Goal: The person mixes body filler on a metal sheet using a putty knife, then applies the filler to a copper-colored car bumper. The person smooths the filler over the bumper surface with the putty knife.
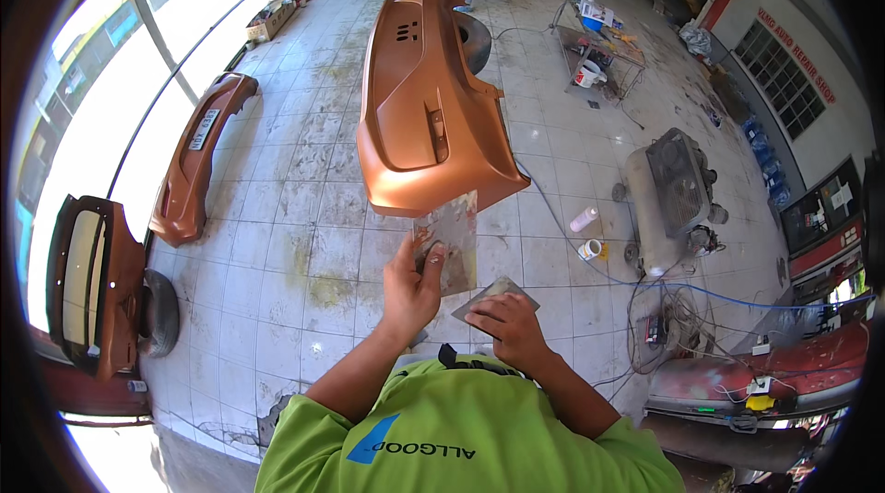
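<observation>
My left hand (411, 288) grips a flat rectangular mixing board (458, 249) by its left edge, thumb on top. The board's surface is smeared and blotchy. In my right hand (510, 327) is a thin, dark, square putty spreader (505, 287), with the fingers laid over its face. The spreader is just right of the board's near corner, and the two look slightly apart. Directly ahead, a large orange car bumper (433, 124) has its near end at the board's far edge. Whether there is fresh putty on the board is hard to tell.
A second orange bumper (189, 166) and a car tailgate (97, 290) stand at the left. An air compressor (664, 207) is on the right, with a blue hose (728, 299) across the tiles. A white tub (590, 249) and a pink bottle (584, 219) sit closer in.
</observation>
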A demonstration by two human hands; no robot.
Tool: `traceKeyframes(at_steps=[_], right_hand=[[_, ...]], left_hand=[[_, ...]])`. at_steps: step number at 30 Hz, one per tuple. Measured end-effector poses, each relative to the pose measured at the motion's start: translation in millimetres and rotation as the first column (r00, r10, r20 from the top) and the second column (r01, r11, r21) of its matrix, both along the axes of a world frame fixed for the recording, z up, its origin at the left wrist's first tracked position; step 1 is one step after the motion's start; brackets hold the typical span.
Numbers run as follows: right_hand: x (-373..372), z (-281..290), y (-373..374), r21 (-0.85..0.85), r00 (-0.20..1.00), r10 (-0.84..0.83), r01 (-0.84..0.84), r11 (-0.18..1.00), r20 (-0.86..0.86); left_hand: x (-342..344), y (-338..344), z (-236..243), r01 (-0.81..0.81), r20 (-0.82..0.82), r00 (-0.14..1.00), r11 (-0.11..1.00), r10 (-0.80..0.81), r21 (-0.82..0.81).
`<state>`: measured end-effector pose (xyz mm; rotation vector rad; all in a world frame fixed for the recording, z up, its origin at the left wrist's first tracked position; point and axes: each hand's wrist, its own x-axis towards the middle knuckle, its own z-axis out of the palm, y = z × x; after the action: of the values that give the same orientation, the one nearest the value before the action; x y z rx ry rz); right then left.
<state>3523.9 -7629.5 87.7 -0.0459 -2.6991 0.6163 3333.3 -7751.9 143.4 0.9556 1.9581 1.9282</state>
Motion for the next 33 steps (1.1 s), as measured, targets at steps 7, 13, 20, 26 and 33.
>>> traceKeyframes(at_steps=[7,13,20,26,33], right_hand=[[-17.9,35.3,-5.6,-0.285,0.959,-0.169,0.101,0.953,-0.226],[-4.4,21.4,29.5,-0.066,0.956,-0.291,0.289,0.955,-0.022],[-2.9,21.2,-2.7,-0.058,0.990,-0.126,0.123,0.991,-0.065],[-16.2,48.7,12.4,-0.046,0.936,-0.239,0.235,0.971,-0.260],[-12.6,54.6,12.7,0.055,0.969,-0.140,0.154,0.987,-0.202]], left_hand=[[-1.4,13.0,-12.2,0.041,0.776,0.542,0.932,-0.322,0.359],[12.5,-2.5,-8.0,0.045,0.129,0.990,0.998,-0.051,0.052],[6.6,8.6,1.6,-0.035,-0.137,0.990,0.999,0.033,-0.007],[16.8,3.5,-0.1,0.089,-0.238,0.965,0.992,-0.109,-0.091],[-2.9,6.5,6.7,-0.025,-0.276,0.961,0.999,0.034,0.038]])
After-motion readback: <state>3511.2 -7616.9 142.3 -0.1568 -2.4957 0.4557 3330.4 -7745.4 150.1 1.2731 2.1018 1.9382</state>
